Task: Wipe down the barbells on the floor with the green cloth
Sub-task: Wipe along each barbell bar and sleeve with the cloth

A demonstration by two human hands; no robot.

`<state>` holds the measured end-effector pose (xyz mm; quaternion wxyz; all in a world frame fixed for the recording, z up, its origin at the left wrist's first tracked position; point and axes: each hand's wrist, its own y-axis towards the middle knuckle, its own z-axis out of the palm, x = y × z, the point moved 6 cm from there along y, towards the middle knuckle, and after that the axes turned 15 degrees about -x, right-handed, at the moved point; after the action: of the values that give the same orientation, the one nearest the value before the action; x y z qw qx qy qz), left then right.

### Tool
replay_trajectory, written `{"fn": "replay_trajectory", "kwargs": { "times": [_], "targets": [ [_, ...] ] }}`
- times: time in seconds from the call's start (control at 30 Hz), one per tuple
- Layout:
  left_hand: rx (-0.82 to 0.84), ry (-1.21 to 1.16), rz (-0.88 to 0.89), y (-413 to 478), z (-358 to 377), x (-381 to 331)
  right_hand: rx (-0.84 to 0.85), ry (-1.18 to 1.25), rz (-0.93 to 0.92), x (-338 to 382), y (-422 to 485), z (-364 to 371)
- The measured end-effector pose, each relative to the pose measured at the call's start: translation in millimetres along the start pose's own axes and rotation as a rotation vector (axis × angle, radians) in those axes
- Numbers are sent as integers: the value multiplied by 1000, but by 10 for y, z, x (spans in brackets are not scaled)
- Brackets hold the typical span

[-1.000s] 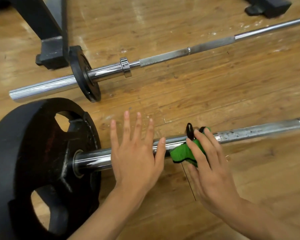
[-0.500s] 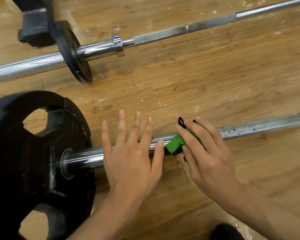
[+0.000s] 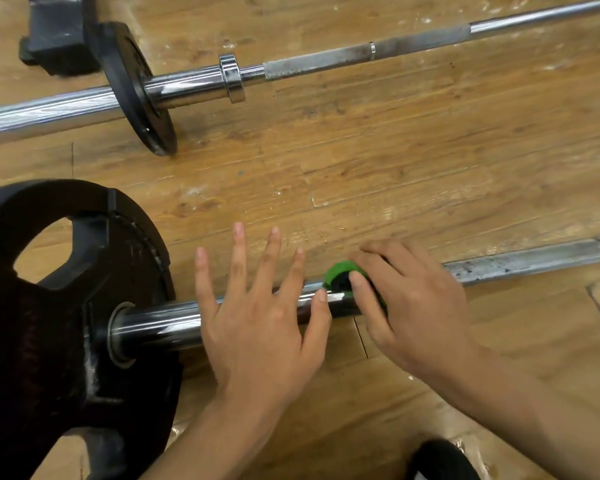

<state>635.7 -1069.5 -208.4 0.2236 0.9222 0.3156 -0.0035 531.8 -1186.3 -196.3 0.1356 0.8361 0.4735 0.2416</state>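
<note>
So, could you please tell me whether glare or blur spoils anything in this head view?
In the head view, bright glare streaks the chrome sleeves of the near barbell and the far barbell. The right hand over the green cloth looks slightly motion-blurred. The left hand and the wooden floor read clearer.

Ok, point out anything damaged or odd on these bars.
The near barbell's shaft right of the green cloth is dull and speckled with dark spots, unlike its shiny sleeve. Nothing looks bent.

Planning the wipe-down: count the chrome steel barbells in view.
2. The near chrome steel barbell lies under the left hand; the far chrome steel barbell lies across the top. Others may lie off-frame.
</note>
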Motion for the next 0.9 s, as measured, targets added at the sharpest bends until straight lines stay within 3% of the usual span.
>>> {"fn": "replay_trajectory", "kwargs": {
  "times": [0.13, 0.2, 0.27, 0.33, 0.43, 0.57, 0.63, 0.7, 0.8, 0.9],
  "targets": [
    [-33, -8, 27, 62, 41, 38, 358, 12, 311, -239, 463, 305],
    [-45, 1, 40, 94, 65, 56, 270, 4, 295, -254, 447, 293],
    [-58, 14, 55, 131, 75, 68, 28, -16, 183, -134, 225, 145],
    [-73, 34, 66, 174, 95, 72, -84, 40, 49, 9, -19, 54],
    [-86, 50, 60, 238, 140, 74, -80, 55, -44, -62, 98, 53],
    [-38, 84, 50, 378, 217, 106, 120, 82, 222, -299, 598, 336],
    [-25, 97, 48, 466, 251, 124, 0, 57, 175, -262, 541, 298],
    [-19, 106, 52, 549, 291, 135, -127, -38, 2, -125, 294, 237],
    [-33, 113, 59, 683, 345, 165, -199, -78, -184, -169, 269, 257],
    [-48, 117, 84, 820, 389, 194, -184, -13, -83, -302, 649, 341]
  ]
}}
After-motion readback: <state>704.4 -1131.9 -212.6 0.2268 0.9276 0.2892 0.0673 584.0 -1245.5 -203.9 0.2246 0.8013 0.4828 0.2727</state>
